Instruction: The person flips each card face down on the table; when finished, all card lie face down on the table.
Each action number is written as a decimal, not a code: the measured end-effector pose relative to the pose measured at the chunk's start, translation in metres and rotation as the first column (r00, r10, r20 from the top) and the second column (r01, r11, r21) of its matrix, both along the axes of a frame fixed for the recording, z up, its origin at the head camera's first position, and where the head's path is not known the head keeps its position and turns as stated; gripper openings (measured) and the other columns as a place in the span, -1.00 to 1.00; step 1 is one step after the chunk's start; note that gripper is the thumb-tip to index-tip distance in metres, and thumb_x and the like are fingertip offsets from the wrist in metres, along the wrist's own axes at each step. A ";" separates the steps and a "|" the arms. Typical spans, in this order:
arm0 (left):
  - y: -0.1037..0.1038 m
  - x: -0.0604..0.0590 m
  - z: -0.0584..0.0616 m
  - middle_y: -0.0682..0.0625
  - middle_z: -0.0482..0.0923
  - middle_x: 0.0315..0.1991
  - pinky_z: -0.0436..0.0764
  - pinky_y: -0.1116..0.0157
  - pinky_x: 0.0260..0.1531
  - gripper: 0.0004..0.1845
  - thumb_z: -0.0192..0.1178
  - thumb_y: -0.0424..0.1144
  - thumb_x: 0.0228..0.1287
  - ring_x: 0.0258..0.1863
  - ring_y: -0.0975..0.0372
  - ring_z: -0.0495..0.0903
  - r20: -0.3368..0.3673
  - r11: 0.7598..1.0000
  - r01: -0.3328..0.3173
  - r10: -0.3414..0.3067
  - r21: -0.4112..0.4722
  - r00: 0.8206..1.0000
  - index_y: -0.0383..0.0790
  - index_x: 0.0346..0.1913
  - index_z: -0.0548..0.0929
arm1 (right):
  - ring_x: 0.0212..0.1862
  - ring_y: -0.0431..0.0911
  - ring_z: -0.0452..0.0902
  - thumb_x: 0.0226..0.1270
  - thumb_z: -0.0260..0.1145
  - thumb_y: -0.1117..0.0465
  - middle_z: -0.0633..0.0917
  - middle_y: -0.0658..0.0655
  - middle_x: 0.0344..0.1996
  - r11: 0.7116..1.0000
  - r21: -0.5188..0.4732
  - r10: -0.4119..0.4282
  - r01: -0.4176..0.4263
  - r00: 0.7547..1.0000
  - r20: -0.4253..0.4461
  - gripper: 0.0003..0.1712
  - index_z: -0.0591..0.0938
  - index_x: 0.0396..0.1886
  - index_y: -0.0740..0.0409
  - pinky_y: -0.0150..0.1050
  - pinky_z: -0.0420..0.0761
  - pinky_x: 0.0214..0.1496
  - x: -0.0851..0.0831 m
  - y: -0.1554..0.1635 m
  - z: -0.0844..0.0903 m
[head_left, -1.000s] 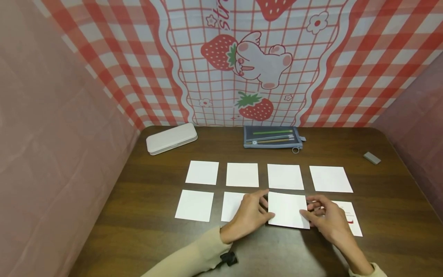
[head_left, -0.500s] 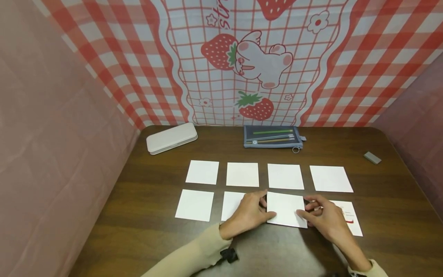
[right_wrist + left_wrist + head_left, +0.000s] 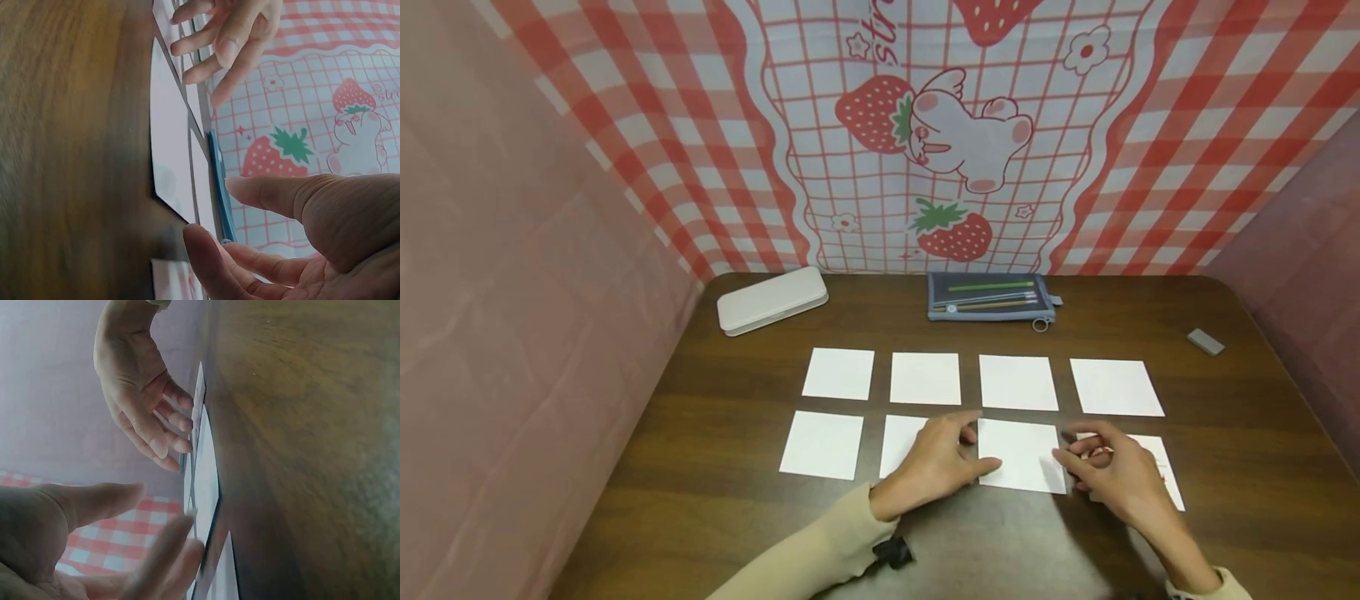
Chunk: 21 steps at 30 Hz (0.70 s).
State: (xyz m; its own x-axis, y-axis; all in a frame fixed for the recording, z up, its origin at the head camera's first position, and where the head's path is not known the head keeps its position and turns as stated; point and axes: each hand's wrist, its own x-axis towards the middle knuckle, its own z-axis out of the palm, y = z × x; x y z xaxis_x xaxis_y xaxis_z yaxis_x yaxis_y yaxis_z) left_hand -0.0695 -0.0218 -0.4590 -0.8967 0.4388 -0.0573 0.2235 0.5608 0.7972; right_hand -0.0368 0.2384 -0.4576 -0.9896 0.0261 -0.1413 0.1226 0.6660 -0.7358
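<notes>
The left hand (image 3: 936, 462) has its fingers spread and nearly straight, the thumb tip at the near left edge of the white card (image 3: 1021, 455) and the other fingertips at its far left corner; whether they press it or only brush it cannot be told. The right hand (image 3: 1116, 475) sits at the card's right edge with fingers loosely bent and apart, holding nothing; the wrist views show a gap between its fingertips and the paper. This card lies flat in the near row, third from the left, on the dark wooden table (image 3: 1240, 467).

Under the left palm lies another white card (image 3: 901, 442), and under the right hand a card with red marks (image 3: 1161, 471). 1 more blank card (image 3: 822, 444) lies at the near left, and 4 blank cards (image 3: 1018, 382) form the far row. Beyond them rest a grey pencil case (image 3: 992, 297), a white tin case (image 3: 772, 300) and a small grey eraser (image 3: 1206, 342).
</notes>
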 end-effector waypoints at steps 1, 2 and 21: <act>0.001 0.000 0.000 -0.12 0.73 -0.07 0.60 0.56 -0.26 -0.28 0.52 -0.12 0.24 -0.35 0.40 0.70 -0.001 1.000 0.010 -0.010 0.007 1.000 -0.33 0.40 0.54 | -0.50 -0.26 0.71 0.34 0.51 0.09 0.79 0.21 -0.22 1.000 0.006 -0.005 0.005 1.000 -0.008 -0.41 0.58 0.23 0.31 -0.34 0.68 -0.51 0.000 0.002 0.001; 0.002 0.001 0.001 -0.11 0.73 -0.04 0.59 0.57 -0.25 -0.30 0.51 -0.10 0.26 -0.33 0.39 0.71 -0.004 1.000 0.022 -0.022 0.003 1.000 -0.30 0.40 0.54 | -0.49 -0.30 0.70 0.34 0.51 0.09 0.80 0.20 -0.23 1.000 0.013 -0.006 0.006 1.000 -0.024 -0.42 0.59 0.22 0.32 -0.35 0.67 -0.51 0.000 0.005 0.002; 0.067 0.005 0.000 -0.07 0.75 0.11 0.58 0.62 -0.11 -0.47 0.36 -0.05 0.40 -0.10 0.39 0.74 0.015 0.988 0.141 -0.143 0.069 0.990 -0.18 0.35 0.60 | -0.35 -0.71 0.49 0.32 0.52 -0.05 0.83 -0.06 -0.28 0.985 0.141 -0.085 0.098 0.992 -0.096 -0.39 0.63 0.22 0.19 -0.53 0.45 -0.36 0.007 0.065 0.005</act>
